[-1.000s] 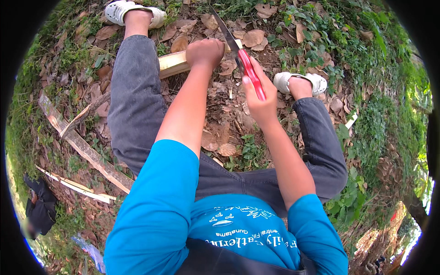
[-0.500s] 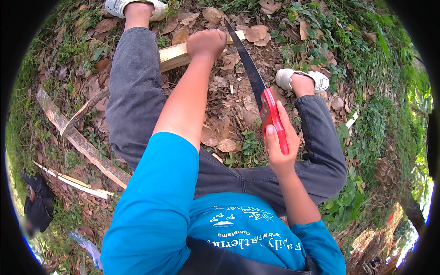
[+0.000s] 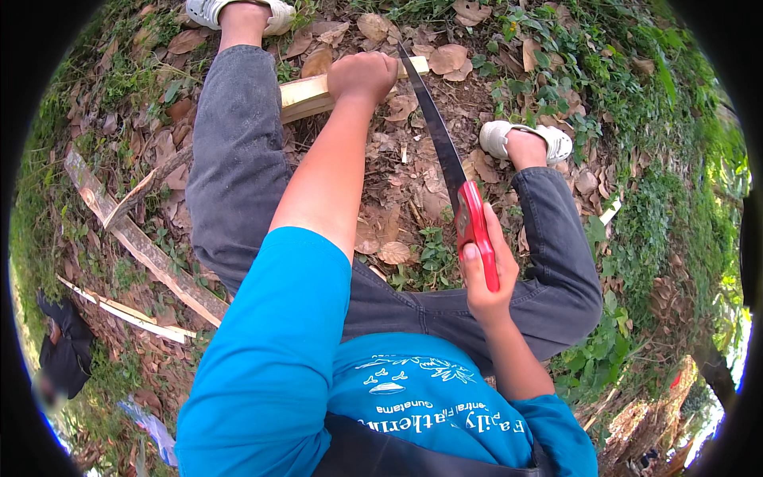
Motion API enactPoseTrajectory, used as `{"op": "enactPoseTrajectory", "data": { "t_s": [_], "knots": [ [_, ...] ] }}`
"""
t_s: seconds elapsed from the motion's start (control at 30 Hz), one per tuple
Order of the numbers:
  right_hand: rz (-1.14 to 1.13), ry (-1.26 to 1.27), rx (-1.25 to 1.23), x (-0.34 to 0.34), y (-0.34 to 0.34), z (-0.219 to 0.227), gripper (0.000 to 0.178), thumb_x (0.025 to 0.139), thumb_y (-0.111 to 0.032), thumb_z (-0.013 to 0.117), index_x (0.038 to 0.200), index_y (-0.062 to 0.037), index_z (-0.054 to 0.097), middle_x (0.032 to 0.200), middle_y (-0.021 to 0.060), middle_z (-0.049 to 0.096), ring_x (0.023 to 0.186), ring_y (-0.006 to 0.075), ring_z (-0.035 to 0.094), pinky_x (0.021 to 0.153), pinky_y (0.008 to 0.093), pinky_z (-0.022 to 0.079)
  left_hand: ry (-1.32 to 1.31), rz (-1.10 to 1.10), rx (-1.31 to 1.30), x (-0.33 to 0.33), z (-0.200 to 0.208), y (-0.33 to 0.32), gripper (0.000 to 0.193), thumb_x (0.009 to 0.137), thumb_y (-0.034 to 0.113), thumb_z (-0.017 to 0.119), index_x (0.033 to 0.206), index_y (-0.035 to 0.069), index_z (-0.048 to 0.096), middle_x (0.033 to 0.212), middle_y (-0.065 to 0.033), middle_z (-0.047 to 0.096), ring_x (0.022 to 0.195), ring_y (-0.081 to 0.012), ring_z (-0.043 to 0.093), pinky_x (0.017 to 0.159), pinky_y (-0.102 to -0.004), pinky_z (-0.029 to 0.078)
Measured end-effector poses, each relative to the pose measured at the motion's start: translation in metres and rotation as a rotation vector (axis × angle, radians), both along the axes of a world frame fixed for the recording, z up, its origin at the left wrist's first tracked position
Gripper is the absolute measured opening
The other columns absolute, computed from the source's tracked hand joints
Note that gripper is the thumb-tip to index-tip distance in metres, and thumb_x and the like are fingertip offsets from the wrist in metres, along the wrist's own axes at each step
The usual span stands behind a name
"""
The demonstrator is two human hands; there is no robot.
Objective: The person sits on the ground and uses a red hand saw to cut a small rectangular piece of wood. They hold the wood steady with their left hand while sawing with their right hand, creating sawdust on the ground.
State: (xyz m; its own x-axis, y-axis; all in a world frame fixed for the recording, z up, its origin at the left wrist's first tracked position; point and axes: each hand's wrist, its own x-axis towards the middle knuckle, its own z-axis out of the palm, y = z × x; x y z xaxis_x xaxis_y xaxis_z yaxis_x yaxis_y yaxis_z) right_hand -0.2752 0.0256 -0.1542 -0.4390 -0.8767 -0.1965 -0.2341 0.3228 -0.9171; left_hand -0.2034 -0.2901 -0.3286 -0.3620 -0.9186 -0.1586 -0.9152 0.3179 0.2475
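My left hand (image 3: 363,78) is closed around a pale wooden piece (image 3: 306,96) near the top of the view, pressing down on it from above. The wood sticks out on both sides of the fist. In my right hand (image 3: 491,274) is a pruning saw (image 3: 435,123) with a red handle and a long, dark, curved blade. Its blade points away from me, and the far part lies across the wood just right of my left fist. How deep the teeth sit in the wood cannot be made out.
My legs are spread either side of the wood, with pale clogs on the feet. Dry leaves and green plants cover the ground. A bark-covered plank (image 3: 151,246), a stick (image 3: 147,187) and pale split strips (image 3: 127,314) lie at left, near a dark-clothed person (image 3: 67,350).
The saw has been drawn back toward me, its handle now lower, with my right hand moving along. My left hand stays on the wood.
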Motion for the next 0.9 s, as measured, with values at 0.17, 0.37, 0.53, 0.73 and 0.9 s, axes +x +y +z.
{"op": "enactPoseTrajectory", "data": {
  "t_s": [0.17,0.37,0.53,0.73,0.9],
  "knots": [
    [0.052,0.023,-0.005,0.000,-0.029,-0.010,0.057,0.100,-0.008,0.062,0.155,-0.0011,0.045,0.134,0.0163,0.066,0.106,0.0117,0.063,0.094,0.0281,0.050,0.019,0.029,-0.012,0.003,-0.001,-0.006,0.055,0.101,0.037,0.033,0.086,0.011,0.079,0.090,-0.0139,0.078,0.085,-0.0324,0.076,0.072,-0.0467,0.060],
    [-0.102,-0.007,-0.242,-0.028,-0.221,-0.110,0.052,0.096,-0.014,0.068,0.145,0.0013,0.056,0.122,0.0185,0.071,0.107,0.0192,0.068,0.095,0.0305,0.052,0.013,-0.083,0.025,-0.010,0.018,-0.003,0.051,0.100,0.038,0.036,0.093,0.012,0.080,0.096,-0.0126,0.078,0.091,-0.0316,0.076,0.076,-0.0462,0.060],
    [-0.011,0.048,-0.138,-0.001,-0.108,-0.063,0.057,0.098,-0.010,0.065,0.152,-0.0018,0.050,0.130,0.0175,0.069,0.111,0.0166,0.067,0.097,0.0304,0.051,0.003,-0.008,0.024,0.002,0.004,-0.005,0.052,0.100,0.039,0.035,0.092,0.014,0.080,0.093,-0.0131,0.078,0.087,-0.0317,0.076,0.073,-0.0465,0.060],
    [0.006,-0.002,-0.036,-0.009,0.001,0.003,0.055,0.102,-0.008,0.060,0.153,0.0037,0.045,0.141,0.0171,0.063,0.119,0.0156,0.062,0.102,0.0291,0.047,0.003,-0.007,-0.045,0.002,-0.002,0.000,0.052,0.100,0.037,0.034,0.089,0.012,0.079,0.090,-0.0129,0.078,0.082,-0.0317,0.075,0.069,-0.0476,0.059],
    [0.005,0.068,-0.207,-0.019,-0.147,-0.089,0.052,0.099,-0.011,0.066,0.149,-0.0021,0.053,0.098,0.0031,0.066,0.077,0.0063,0.055,0.072,0.0234,0.049,0.003,-0.066,-0.041,0.001,0.000,0.000,0.050,0.100,0.038,0.036,0.090,0.015,0.079,0.094,-0.0124,0.078,0.088,-0.0315,0.076,0.074,-0.0466,0.059]
  ]
}}
